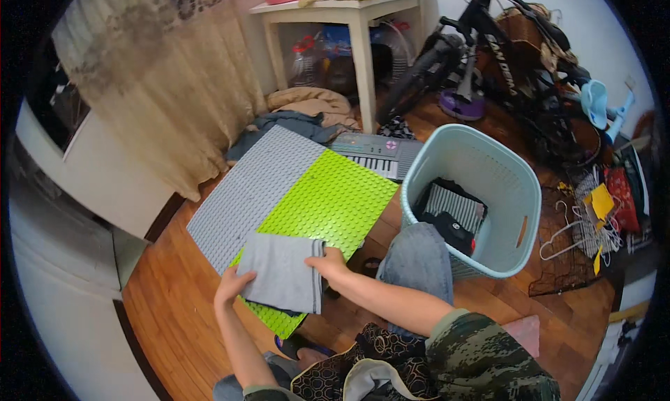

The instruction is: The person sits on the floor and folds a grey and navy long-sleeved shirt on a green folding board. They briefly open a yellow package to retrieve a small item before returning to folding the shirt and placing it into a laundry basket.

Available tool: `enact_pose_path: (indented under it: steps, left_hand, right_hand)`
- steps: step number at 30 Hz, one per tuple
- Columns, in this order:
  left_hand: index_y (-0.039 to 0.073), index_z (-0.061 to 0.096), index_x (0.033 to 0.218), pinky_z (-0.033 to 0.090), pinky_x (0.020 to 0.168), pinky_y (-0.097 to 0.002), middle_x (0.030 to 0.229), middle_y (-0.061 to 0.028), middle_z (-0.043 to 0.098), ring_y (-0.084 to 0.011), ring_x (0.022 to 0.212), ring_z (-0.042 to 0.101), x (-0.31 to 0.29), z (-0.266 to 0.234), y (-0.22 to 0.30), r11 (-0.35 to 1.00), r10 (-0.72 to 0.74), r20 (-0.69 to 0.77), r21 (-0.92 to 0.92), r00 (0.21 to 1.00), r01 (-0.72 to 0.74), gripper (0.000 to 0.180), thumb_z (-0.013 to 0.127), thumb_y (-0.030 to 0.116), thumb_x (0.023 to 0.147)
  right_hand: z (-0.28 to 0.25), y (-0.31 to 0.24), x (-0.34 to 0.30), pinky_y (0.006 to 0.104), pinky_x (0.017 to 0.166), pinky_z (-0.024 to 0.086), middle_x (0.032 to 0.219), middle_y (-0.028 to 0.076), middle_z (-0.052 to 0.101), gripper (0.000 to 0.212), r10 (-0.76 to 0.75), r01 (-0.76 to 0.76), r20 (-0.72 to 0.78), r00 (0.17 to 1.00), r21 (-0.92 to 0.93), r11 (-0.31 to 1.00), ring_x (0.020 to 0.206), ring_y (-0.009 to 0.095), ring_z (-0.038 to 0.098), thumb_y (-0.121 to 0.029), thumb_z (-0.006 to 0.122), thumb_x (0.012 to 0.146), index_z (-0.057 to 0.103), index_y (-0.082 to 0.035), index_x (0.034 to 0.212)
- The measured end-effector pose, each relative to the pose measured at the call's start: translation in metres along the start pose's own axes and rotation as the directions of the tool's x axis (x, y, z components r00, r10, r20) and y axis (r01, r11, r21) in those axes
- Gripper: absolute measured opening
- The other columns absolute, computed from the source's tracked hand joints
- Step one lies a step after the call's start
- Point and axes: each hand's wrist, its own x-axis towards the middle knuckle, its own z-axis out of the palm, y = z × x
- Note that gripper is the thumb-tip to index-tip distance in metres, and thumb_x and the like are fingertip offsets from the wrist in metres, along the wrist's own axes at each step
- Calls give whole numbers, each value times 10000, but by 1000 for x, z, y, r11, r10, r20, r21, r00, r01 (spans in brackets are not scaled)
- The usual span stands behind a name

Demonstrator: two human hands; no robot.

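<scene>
A folded light grey garment [283, 272] with dark stripes along its right edge is between my two hands, over the near part of a studded board. My left hand [236, 284] grips its left edge with the thumb on top. At the upper right corner my right hand [328, 263] pinches the striped edge. A darker layer peeks out beneath the garment's lower side. The board has a bright green half [328, 195] and a grey half [255, 181]. Fingers under the cloth are hidden.
Right of the board stands a pale blue laundry basket [481, 146] holding a striped folded garment [455, 209] and a black one [450, 231]. Behind the board lie a keyboard [373, 150] and heaped cloth [307, 104]. A white table [363, 59], bicycle [488, 45] and hangers [583, 226] stand farther off.
</scene>
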Motion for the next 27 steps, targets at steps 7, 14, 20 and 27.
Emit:
enact_pose_path:
  steps: [7, 14, 20, 27]
  left_hand:
    - [-63, 462, 1185, 426, 845, -291, 1097, -110, 575, -168, 961, 549, -53, 23, 125, 878, 330, -63, -346, 942, -331, 479, 622, 180, 804]
    - [-32, 469, 1186, 447, 832, -278, 1094, -95, 581, -145, 947, 560, -15, 145, 247, 830, 487, 199, -407, 851, -380, 371, 558, 113, 857]
    - [-9, 487, 1152, 514, 650, -324, 1015, -103, 596, -181, 863, 593, 49, 308, 298, 974, 227, 561, -129, 796, -186, 356, 571, 138, 839]
    - [53, 397, 1222, 482, 666, -499, 1054, -180, 568, -342, 909, 582, 153, 454, 252, 852, 263, 675, 172, 689, -494, 441, 535, 144, 813]
  right_hand:
    - [-47, -87, -23, 307, 769, 453, 996, 95, 585, 310, -574, 580, -93, 813, 59, 812, 878, 163, 554, -143, 559, 841, 494, 15, 1100]
    - [-240, -175, -41, 341, 745, 485, 966, 109, 596, 275, -497, 505, -90, 863, 132, 853, 844, 171, 575, -146, 544, 873, 484, 3, 1096]
    - [-385, -131, -20, 346, 784, 476, 973, 138, 607, 265, -196, 227, -356, 914, 46, 973, 883, 215, 594, -86, 530, 827, 521, 28, 1067]
    - [-486, -25, 78, 375, 823, 443, 1026, 191, 586, 403, -202, 15, -657, 726, -278, 960, 927, 269, 572, -105, 613, 751, 514, 37, 1116]
